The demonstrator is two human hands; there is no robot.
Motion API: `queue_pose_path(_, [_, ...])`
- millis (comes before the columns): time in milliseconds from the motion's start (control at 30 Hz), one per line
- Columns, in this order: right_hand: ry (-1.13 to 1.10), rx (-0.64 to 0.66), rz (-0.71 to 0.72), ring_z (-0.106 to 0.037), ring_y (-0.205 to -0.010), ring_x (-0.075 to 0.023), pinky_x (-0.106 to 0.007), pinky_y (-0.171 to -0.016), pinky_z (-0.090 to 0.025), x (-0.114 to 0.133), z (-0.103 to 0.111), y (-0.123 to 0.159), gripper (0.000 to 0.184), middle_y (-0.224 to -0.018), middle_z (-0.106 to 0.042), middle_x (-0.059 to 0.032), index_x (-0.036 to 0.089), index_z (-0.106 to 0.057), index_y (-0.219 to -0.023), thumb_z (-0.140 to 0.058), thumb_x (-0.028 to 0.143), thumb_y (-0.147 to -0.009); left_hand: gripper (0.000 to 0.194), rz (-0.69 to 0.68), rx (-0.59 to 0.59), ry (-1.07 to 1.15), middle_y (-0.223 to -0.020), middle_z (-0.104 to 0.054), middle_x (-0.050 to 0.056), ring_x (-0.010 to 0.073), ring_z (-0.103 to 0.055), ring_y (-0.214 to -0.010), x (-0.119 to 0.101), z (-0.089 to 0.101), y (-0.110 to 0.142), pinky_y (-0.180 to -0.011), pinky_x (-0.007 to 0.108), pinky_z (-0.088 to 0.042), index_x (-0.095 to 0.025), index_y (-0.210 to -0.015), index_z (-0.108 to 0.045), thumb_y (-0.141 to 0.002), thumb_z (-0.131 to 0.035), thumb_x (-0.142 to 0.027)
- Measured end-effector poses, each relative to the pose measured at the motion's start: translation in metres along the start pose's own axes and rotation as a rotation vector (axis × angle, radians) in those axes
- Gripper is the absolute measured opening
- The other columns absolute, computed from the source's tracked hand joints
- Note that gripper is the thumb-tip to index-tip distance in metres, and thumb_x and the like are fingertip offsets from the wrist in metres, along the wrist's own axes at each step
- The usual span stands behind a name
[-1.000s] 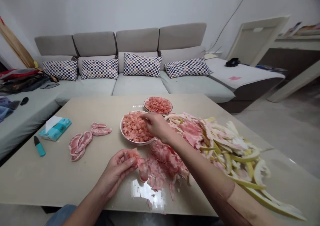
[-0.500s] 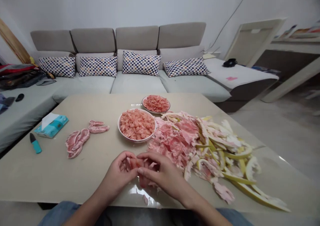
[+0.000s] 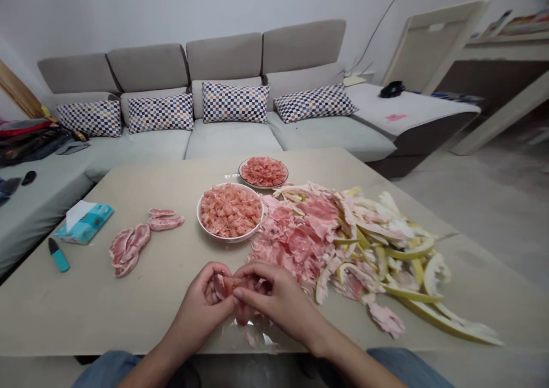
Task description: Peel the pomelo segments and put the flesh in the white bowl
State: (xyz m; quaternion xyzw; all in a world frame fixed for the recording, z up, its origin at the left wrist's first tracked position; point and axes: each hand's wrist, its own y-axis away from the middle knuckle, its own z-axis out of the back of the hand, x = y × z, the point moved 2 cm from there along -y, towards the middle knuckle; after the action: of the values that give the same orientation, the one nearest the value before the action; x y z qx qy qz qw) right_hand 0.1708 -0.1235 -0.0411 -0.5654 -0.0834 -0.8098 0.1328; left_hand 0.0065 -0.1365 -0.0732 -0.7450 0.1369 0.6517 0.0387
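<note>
Near the table's front edge, my left hand (image 3: 206, 299) and my right hand (image 3: 274, 299) meet, both closed on one pink pomelo segment (image 3: 242, 313). Thumbs and forefingers pinch it from either side, and part of it hangs below them. My fingers hide the rest. Just beyond the hands stands a white bowl (image 3: 199, 219) heaped with peeled pink pulp (image 3: 230, 209). To the right of my right hand spreads a pile of pink membranes (image 3: 295, 239). Several unpeeled segments (image 3: 128, 248) lie on the left of the table.
A dark-rimmed plate of pulp (image 3: 263, 171) stands behind the bowl. Thick yellow-green rinds (image 3: 412, 296) cover the table's right side. At far left lie a teal-handled knife (image 3: 59, 256) and a blue tissue pack (image 3: 86, 223). A grey sofa (image 3: 235, 136) lines the back.
The camera view has tilted and shifted slightly. Both hands keep their pinch on the pomelo segment, with only small finger movement.
</note>
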Motion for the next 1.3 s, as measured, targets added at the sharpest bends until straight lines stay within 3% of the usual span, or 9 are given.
queue_pose_path(133, [-0.074, 0.000, 0.004, -0.061, -0.069, -0.0158, -0.025, -0.062, -0.045, -0.001, -0.001, -0.001, 0.015, -0.078, -0.068, -0.0044, 0.017, -0.074, -0.080, -0.066, 0.029, -0.082, 0.025, -0.001, -0.008, -0.027, -0.074, -0.054, -0.006, 0.0091, -0.050, -0.067, -0.002, -0.001, 0.001, -0.063, 0.020, -0.043, -0.020, -0.089, -0.054, -0.075, -0.074, -0.023])
queue_pose_path(333, [-0.437, 0.087, -0.208, -0.054, -0.053, -0.0118, -0.022, -0.049, -0.042, -0.007, -0.007, 0.000, 0.029, -0.062, -0.060, 0.0013, 0.017, -0.067, -0.082, -0.069, 0.046, -0.079, 0.021, -0.021, -0.009, -0.043, -0.074, -0.055, -0.004, 0.0115, -0.053, -0.069, -0.005, 0.000, 0.003, -0.065, 0.022, -0.044, -0.020, -0.089, -0.055, -0.076, -0.072, -0.021])
queue_pose_path(467, [-0.552, 0.089, -0.253, -0.054, -0.053, -0.0102, -0.021, -0.049, -0.041, -0.010, -0.010, -0.001, 0.036, -0.063, -0.059, 0.0022, 0.017, -0.066, -0.081, -0.073, 0.051, -0.073, 0.020, -0.030, -0.026, -0.053, -0.075, -0.056, -0.003, 0.0130, -0.054, -0.071, -0.006, 0.000, 0.004, -0.067, 0.023, -0.045, -0.020, -0.089, -0.056, -0.076, -0.071, -0.020])
queue_pose_path(800, [-0.591, 0.106, -0.314, -0.048, -0.048, -0.0075, -0.018, -0.045, -0.033, -0.017, -0.012, -0.001, 0.040, -0.059, -0.057, 0.0039, 0.016, -0.064, -0.084, -0.071, 0.054, -0.075, 0.021, -0.050, -0.048, -0.016, -0.076, -0.055, -0.003, 0.0131, -0.054, -0.071, -0.002, -0.002, 0.005, -0.069, 0.024, -0.045, -0.021, -0.094, -0.055, -0.079, -0.070, -0.022])
queue_pose_path(967, [-0.336, 0.117, -0.129, -0.058, -0.063, -0.0118, -0.022, -0.058, -0.043, -0.007, -0.007, -0.002, 0.031, -0.073, -0.065, 0.0015, 0.019, -0.068, -0.099, -0.074, 0.038, -0.076, 0.036, -0.018, -0.029, 0.028, -0.081, -0.057, -0.004, 0.0126, -0.056, -0.072, -0.002, -0.001, 0.002, -0.068, 0.022, -0.045, -0.024, -0.100, -0.051, -0.074, -0.076, -0.023])
queue_pose_path(1067, [-0.222, 0.066, -0.056, -0.062, -0.073, -0.0156, -0.025, -0.067, -0.046, -0.004, -0.006, -0.003, 0.017, -0.083, -0.070, -0.0023, 0.019, -0.073, -0.090, -0.074, 0.028, -0.076, 0.037, -0.019, -0.010, 0.040, -0.085, -0.057, -0.004, 0.0119, -0.056, -0.073, 0.000, -0.001, 0.001, -0.069, 0.022, -0.045, -0.025, -0.100, -0.051, -0.073, -0.076, -0.022])
queue_pose_path(1133, [-0.244, 0.058, -0.065, -0.062, -0.072, -0.0163, -0.025, -0.065, -0.047, -0.006, -0.006, -0.003, 0.014, -0.080, -0.070, -0.0032, 0.019, -0.075, -0.084, -0.070, 0.031, -0.080, 0.034, -0.021, 0.004, 0.045, -0.084, -0.058, -0.004, 0.0114, -0.056, -0.071, 0.001, 0.000, 0.001, -0.068, 0.022, -0.044, -0.025, -0.098, -0.052, -0.074, -0.075, -0.022])
queue_pose_path(1300, [-0.359, 0.030, -0.133, -0.056, -0.058, -0.0134, -0.023, -0.052, -0.044, -0.015, -0.009, -0.005, 0.026, -0.067, -0.065, -0.0005, 0.019, -0.074, -0.084, -0.068, 0.044, -0.080, 0.028, -0.031, 0.028, 0.036, -0.076, -0.058, -0.004, 0.0131, -0.056, -0.069, 0.000, 0.001, 0.002, -0.066, 0.023, -0.045, -0.023, -0.093, -0.053, -0.076, -0.074, -0.023])
